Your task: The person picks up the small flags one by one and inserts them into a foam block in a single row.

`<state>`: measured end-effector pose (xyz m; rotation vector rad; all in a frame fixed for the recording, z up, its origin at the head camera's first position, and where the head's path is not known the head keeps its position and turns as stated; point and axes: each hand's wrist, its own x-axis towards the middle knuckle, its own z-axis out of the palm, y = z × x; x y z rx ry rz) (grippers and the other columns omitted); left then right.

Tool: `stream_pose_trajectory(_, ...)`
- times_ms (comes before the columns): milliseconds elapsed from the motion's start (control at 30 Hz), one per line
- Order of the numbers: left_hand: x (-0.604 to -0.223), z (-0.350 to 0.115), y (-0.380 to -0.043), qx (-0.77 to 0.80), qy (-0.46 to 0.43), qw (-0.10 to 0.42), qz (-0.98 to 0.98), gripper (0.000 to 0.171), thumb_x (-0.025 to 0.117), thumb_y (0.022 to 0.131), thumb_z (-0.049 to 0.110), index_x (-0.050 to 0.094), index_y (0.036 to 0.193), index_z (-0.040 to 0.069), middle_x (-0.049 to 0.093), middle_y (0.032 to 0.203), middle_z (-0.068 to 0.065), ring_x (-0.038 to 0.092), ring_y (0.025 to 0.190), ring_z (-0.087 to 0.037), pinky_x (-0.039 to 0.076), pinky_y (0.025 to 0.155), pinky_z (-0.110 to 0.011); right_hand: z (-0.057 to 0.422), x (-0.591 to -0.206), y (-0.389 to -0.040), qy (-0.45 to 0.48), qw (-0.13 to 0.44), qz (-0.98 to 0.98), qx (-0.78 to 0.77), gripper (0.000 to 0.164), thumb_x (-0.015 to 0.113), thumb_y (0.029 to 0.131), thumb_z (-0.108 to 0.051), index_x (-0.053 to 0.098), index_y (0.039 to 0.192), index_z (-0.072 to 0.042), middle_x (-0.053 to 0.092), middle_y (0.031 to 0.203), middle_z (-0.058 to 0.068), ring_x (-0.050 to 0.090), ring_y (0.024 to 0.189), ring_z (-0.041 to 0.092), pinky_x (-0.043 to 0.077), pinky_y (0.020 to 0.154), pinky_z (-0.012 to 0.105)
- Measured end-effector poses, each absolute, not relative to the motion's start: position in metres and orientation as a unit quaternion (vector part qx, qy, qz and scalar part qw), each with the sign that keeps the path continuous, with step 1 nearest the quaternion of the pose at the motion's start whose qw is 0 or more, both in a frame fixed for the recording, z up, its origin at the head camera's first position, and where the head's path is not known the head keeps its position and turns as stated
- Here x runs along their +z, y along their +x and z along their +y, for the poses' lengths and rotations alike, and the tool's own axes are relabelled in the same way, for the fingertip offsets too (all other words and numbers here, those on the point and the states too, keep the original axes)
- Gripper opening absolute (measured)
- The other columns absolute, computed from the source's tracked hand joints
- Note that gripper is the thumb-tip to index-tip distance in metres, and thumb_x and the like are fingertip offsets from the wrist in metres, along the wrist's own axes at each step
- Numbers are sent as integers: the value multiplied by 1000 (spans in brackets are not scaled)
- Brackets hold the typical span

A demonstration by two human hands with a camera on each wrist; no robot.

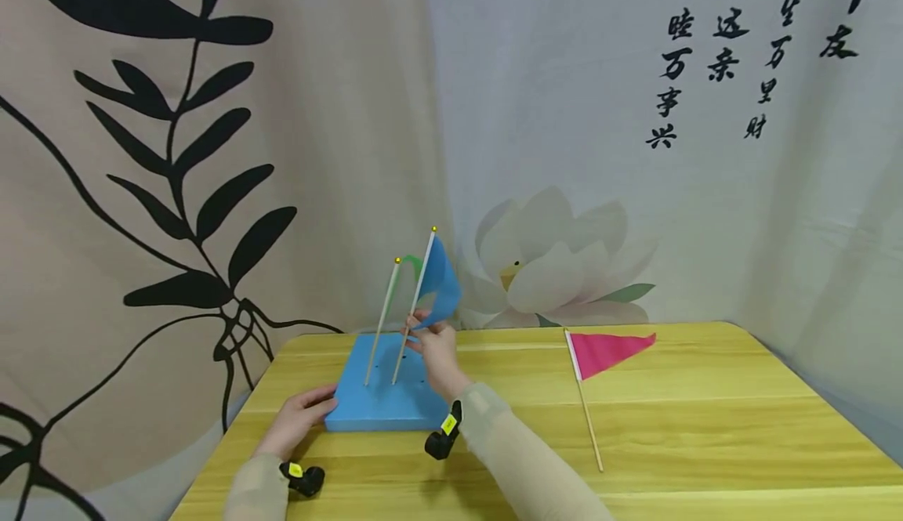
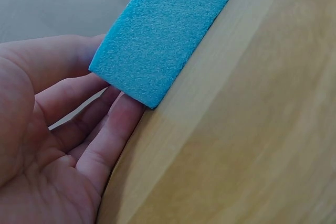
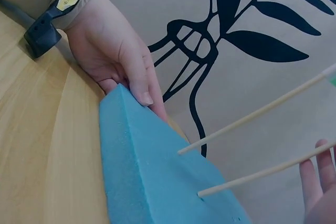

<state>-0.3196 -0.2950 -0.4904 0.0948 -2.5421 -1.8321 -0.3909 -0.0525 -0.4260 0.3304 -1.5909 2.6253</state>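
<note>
A blue foam block (image 1: 388, 407) lies on the table, with small holes in its top. My left hand (image 1: 299, 419) holds its left front corner; in the left wrist view the thumb lies along the upper edge and the fingers (image 2: 113, 140) bend behind the side. My right hand (image 1: 440, 352) pinches the stick of a blue flag (image 1: 439, 282) midway up. That stick's lower end meets the block's top, and the stick leans right. Left of it, a green flag (image 1: 411, 262) stands on its own stick in the block, partly hidden behind the blue one.
A pink triangular flag (image 1: 607, 352) on a stick lies on the wooden table (image 1: 705, 427) to the right. Behind the table hangs a pale cloth (image 1: 353, 153) printed with dark leaves, a lotus and writing.
</note>
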Motion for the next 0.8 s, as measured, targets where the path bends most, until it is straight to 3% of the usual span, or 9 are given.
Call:
stream_pose_trajectory(100, -493, -296, -321, -587, 31, 4, -809, 51, 61, 97, 20, 49, 138, -7, 46, 141, -26, 53, 121, -34, 52, 91, -38, -53, -426, -393, 96, 29, -515, 851, 14, 65, 94, -12, 62, 103, -2, 63, 111, 14, 67, 92, 27, 55, 86, 45)
stream_pose_trajectory(167, -494, -297, -322, -589, 31, 5, -808, 51, 61, 96, 21, 49, 138, -6, 47, 140, -26, 53, 120, -33, 52, 91, -38, -53, -426, -394, 94, 30, -514, 852, 11, 65, 93, -11, 62, 101, -4, 63, 110, 12, 66, 95, 32, 56, 84, 45)
stream_pose_trajectory(333, -494, -298, -322, -590, 29, 7, -807, 52, 63, 96, 21, 50, 138, -6, 48, 140, -26, 54, 119, -32, 52, 90, -38, -55, -430, -395, 97, 29, -508, 856, 13, 65, 93, -9, 64, 101, 1, 65, 100, 11, 63, 99, 40, 52, 88, 52)
stream_pose_trajectory(433, -493, -296, -321, -589, 27, 4, -807, 53, 62, 96, 21, 49, 138, -6, 47, 140, -26, 55, 118, -31, 53, 89, -36, -56, -435, -394, 101, 27, -513, 852, 20, 66, 93, -10, 63, 105, 6, 65, 96, 13, 66, 94, 34, 51, 90, 54)
stream_pose_trajectory(667, -491, -294, -319, -586, 27, 3, -810, 53, 62, 96, 22, 48, 139, -7, 46, 141, -26, 54, 119, -32, 52, 90, -37, -54, -442, -390, 112, 24, -534, 838, 18, 67, 93, -13, 66, 103, 3, 66, 94, 11, 67, 93, 32, 57, 80, 43)
stream_pose_trajectory(800, -490, -294, -318, -580, 25, 6, -814, 53, 62, 97, 22, 48, 139, -7, 46, 141, -26, 54, 119, -32, 52, 90, -36, -54, -443, -390, 122, 20, -528, 840, 20, 67, 92, -12, 65, 102, 5, 65, 95, 15, 66, 90, 30, 57, 79, 42)
